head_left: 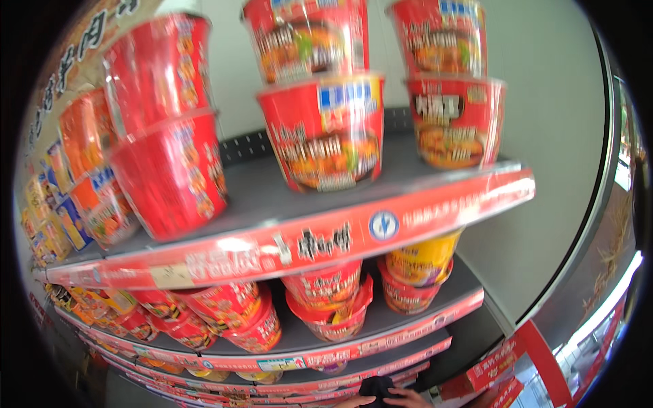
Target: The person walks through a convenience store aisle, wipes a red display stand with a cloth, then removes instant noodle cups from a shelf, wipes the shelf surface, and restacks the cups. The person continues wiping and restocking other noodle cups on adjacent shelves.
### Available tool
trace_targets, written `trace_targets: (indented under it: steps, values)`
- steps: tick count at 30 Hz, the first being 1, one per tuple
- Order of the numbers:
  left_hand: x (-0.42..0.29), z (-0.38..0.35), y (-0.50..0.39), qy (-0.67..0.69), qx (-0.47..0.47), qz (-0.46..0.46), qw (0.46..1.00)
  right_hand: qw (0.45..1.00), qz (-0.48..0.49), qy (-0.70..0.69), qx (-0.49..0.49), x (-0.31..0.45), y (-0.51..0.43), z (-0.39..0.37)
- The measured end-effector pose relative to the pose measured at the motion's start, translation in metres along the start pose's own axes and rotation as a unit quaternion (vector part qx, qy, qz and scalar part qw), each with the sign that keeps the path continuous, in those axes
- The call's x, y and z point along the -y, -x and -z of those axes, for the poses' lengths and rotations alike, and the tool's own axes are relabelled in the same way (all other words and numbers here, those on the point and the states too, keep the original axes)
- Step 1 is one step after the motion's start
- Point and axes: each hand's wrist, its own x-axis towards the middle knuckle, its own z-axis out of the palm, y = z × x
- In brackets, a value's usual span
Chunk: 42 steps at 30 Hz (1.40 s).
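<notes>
At the bottom edge of the head view, my left hand (355, 402) and my right hand (408, 397) both grip a black, cloth-like item (376, 387). Only the fingers show; the rest of each hand is cut off by the frame. Before me, the top shelf (245, 214) carries red instant noodle tubs stacked in twos: a left stack (168, 178), a middle stack (326, 137) and a right stack (459, 122). My hands are well below these tubs and touch none of them.
Lower shelves hold more red noodle tubs (255, 326) and a yellow tub (426, 255). Packaged noodles (94, 204) line the left. A pale wall panel (541, 153) closes off the right side. Red cartons (492, 367) stand low at the right.
</notes>
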Motion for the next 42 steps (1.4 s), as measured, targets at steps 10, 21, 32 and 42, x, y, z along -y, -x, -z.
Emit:
trace_targets:
  steps: [10, 21, 32, 42]
  values:
    - [-0.043, -0.064, 0.026, -0.27, 0.02, -0.044, 0.962, 0.978, 0.011, 0.127, -0.166, 0.016, -0.017, -0.002]
    - [-0.064, -0.07, 0.078, -0.438, 0.08, -0.138, 0.885, 0.993, 0.009, 0.118, -0.003, 0.074, -0.054, 0.059]
    - [-0.061, -0.03, 0.118, -0.495, -0.006, -0.171, 0.852, 0.888, 0.024, 0.171, -0.427, 0.253, -0.158, 0.229]
    - [-0.055, -0.015, 0.127, -0.532, -0.08, -0.197, 0.82, 0.905, -0.067, 0.157, -0.39, 0.269, -0.24, 0.243]
